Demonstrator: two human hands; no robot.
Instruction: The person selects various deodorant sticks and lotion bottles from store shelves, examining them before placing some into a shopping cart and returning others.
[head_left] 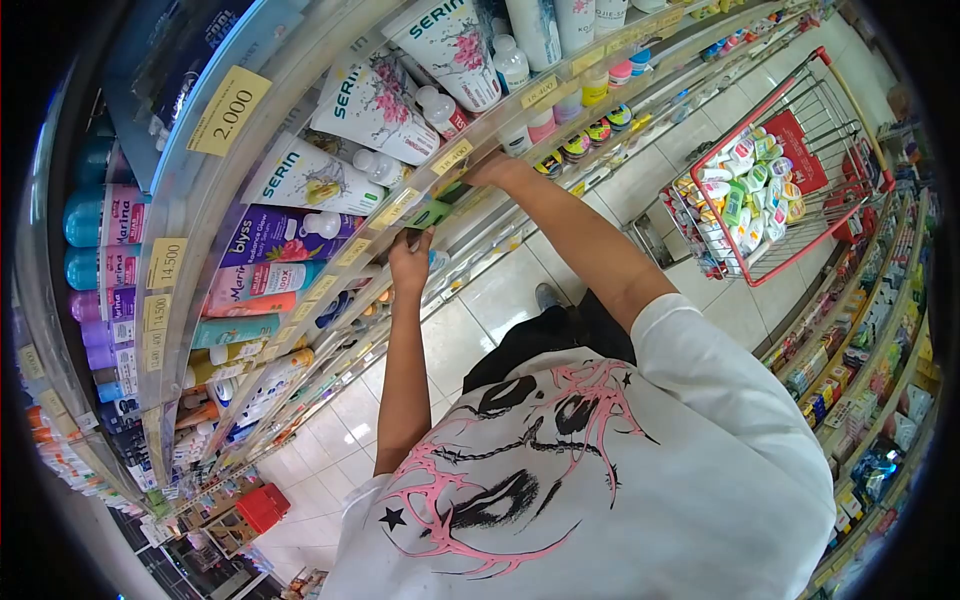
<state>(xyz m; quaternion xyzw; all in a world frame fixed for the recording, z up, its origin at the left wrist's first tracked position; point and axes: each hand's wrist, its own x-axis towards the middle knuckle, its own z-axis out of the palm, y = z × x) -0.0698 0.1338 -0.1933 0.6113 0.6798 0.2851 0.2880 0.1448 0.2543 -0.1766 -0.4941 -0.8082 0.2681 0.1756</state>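
White shirt (650, 480) is filling the foreground; left hand (410, 262) is pinching a green label (432, 213) against the shelf edge (330, 270), while right hand (487, 172) is steadying its far end, grip unclear.

1. The left arm is reaching up and forward, bare to the short sleeve, with the elbow nearly straight.
2. The left hand (410, 262) is closing into a loose fist, its back facing the camera and its fingers (418, 240) pinching something small at the top.
3. The right arm is stretching further out, bending slightly at the elbow.
4. The right hand (487, 170) is lying partly hidden at its far end; whether it is gripping cannot be told.
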